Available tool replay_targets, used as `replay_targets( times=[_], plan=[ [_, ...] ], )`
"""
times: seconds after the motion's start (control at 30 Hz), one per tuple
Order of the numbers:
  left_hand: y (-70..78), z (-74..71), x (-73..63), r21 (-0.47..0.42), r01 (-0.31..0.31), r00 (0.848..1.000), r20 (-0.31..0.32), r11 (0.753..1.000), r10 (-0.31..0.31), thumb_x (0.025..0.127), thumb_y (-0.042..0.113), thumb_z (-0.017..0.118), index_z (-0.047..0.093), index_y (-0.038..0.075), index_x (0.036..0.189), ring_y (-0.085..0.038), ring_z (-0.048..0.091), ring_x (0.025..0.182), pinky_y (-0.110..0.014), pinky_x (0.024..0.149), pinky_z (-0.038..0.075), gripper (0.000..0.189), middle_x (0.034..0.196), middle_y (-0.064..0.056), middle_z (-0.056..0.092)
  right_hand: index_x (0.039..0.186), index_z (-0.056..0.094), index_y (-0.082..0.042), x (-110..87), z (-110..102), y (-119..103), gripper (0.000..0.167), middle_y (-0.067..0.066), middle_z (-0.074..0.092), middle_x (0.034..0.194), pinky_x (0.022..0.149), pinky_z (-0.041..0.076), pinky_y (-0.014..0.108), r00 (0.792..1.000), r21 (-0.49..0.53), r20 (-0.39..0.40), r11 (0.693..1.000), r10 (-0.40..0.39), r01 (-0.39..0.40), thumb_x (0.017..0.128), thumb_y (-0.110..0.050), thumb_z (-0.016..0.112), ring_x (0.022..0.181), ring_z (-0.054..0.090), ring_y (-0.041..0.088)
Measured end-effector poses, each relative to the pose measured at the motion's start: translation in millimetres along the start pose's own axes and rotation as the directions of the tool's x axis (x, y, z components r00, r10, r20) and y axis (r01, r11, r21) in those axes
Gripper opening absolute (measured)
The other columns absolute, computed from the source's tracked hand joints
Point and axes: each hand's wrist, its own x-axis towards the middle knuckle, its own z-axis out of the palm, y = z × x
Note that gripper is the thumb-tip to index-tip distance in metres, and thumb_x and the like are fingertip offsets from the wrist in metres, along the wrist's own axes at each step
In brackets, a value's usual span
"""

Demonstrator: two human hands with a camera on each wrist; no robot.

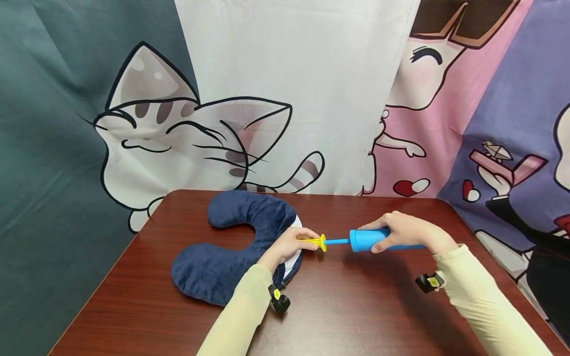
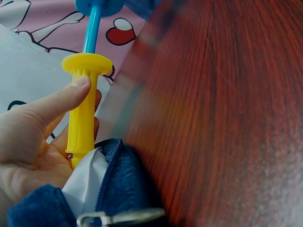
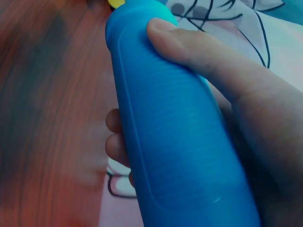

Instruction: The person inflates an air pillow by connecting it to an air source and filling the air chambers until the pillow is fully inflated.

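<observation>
A blue and yellow hand pump lies level above the table, with a thin blue rod [image 1: 337,242] between its two ends. My right hand [image 1: 403,231] grips the wide blue barrel [image 3: 165,123], thumb along one side and fingers round the other. With my left hand [image 1: 291,243] I hold the ribbed yellow end [image 2: 83,116], the thumb just below its round flange. Beneath and beside that hand is a navy U-shaped neck pillow [image 1: 209,272]. Its zipper [image 2: 106,177] is open and shows white inner material [image 2: 87,182]. The yellow end's tip touches or enters this opening; I cannot tell which.
The brown wooden table [image 1: 347,306] carries the pillow on its left half. Behind it hangs a cartoon-printed cloth [image 1: 311,74], close to the far edge. A small black camera sits on each wrist.
</observation>
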Motion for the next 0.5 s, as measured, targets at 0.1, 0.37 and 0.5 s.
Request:
replay_targets(
  times=[0.1,0.37,0.5],
  plan=[
    [-0.4,-0.1,0.5,-0.004,0.001,1.000,0.000,1.000,-0.001,0.087,0.007,0.074,0.071,-0.001,0.113,-0.013,0.063,0.093,-0.023,0.085,0.053,0.027,0.113,-0.017,0.071,0.132,0.065,-0.023,12.3,5,-6,0.065,-0.001,0.073,0.113,0.076,0.053,0.029,1.000,-0.001,0.010,1.000,-0.013,0.013,0.077,-0.055,0.078,0.091,0.062,0.011],
    [-4.1,0.3,3.5,-0.033,-0.001,1.000,0.006,0.999,0.001,0.087,0.006,0.073,0.070,-0.002,0.113,-0.011,0.063,0.089,-0.024,0.084,0.054,0.027,0.113,-0.018,0.071,0.132,0.065,-0.022,41.1,17,-20,0.062,0.000,0.073,0.113,0.077,0.053,0.030,0.999,0.000,0.043,1.000,-0.013,0.013,0.079,-0.050,0.078,0.090,0.063,0.012],
    [-5.4,0.3,4.2,-0.033,0.005,1.000,-0.002,0.999,-0.005,0.086,0.005,0.074,0.071,-0.002,0.113,-0.010,0.063,0.089,-0.023,0.082,0.054,0.028,0.112,-0.017,0.072,0.131,0.066,-0.023,51.5,21,-27,0.058,-0.001,0.073,0.111,0.077,0.053,0.030,0.999,0.006,0.049,1.000,-0.020,0.020,0.080,-0.045,0.079,0.089,0.063,0.012]
  ],
)
